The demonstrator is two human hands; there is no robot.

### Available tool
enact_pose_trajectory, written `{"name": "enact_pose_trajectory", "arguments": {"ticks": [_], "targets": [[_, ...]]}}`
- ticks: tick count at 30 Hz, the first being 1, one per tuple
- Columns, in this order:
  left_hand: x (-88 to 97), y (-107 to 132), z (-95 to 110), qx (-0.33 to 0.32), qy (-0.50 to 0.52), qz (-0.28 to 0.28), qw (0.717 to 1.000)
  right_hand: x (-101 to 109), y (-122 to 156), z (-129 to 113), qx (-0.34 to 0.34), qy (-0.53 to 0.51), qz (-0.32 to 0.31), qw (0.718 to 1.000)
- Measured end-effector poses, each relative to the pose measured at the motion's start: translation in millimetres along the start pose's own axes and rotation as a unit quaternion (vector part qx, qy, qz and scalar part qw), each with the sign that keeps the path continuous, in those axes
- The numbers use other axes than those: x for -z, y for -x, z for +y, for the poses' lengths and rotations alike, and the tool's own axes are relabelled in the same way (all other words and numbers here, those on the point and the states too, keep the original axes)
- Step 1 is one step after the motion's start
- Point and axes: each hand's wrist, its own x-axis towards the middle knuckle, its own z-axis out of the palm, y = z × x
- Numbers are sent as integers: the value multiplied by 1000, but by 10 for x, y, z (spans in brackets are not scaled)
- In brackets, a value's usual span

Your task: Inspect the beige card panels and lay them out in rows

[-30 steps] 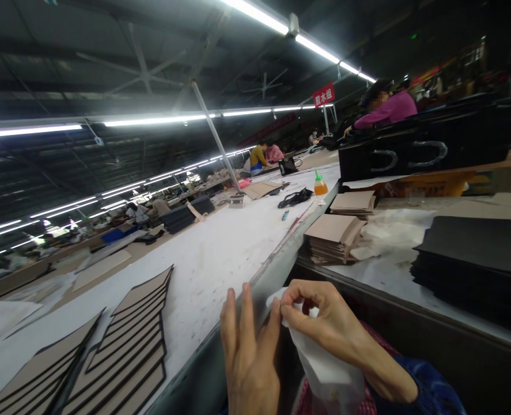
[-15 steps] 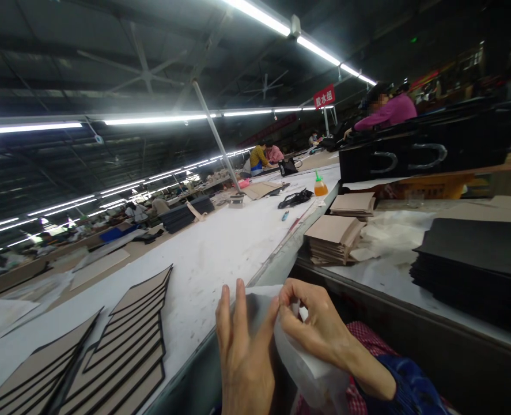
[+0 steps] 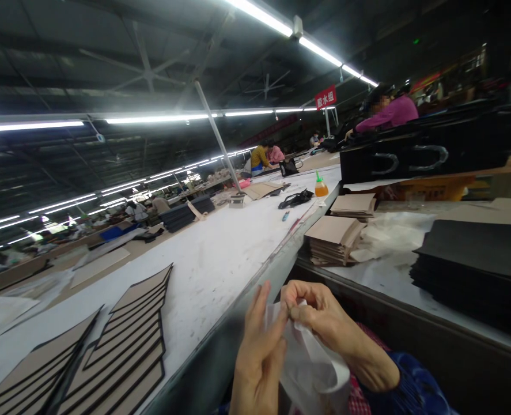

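Note:
Both my hands work a thin white plastic bag (image 3: pixel 311 369) low in the middle of the view, just off the edge of the long white table (image 3: pixel 220 259). My right hand (image 3: pixel 320 320) pinches the bag's top edge between thumb and fingers. My left hand (image 3: pixel 261 351) presses against the same edge, thumb on the bag and fingers stretched upward together. The bag hangs down toward my lap.
Fanned rows of brown cards with black edges (image 3: pixel 108 351) lie at the lower left. Stacks of brown sheets (image 3: pixel 335 236) and black sheets (image 3: pixel 475 259) sit on the right bench. An orange bottle (image 3: pixel 320 185) stands farther along. A person in purple (image 3: pixel 387 112) and others work nearby.
My left hand has shifted right and tilted, closing in on the bag's edge. The bag has gathered lower between my hands. My right hand has kept its pinch.

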Motion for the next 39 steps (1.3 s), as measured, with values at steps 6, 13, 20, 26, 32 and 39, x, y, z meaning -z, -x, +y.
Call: {"name": "enact_pose_trajectory", "arguments": {"ticks": [6, 13, 20, 26, 32, 39], "targets": [[0, -19, 44, 59, 69, 25, 996, -65, 14, -81, -19, -8, 44, 999], [25, -34, -38, -27, -79, 48, 995, -97, 31, -99, 30, 114, 64, 991], [148, -97, -93, -172, -353, 61, 918, -86, 27, -147, -4, 173, 71, 982], [267, -123, -91, -228, -419, -6, 879, -69, -14, -145, -57, 145, 66, 986], [261, -181, -107, -245, -440, -15, 864, -68, -72, -48, -63, 121, 92, 986], [192, -250, -76, -211, -414, 28, 885, -85, -41, -57, -21, 46, 101, 994]]}}
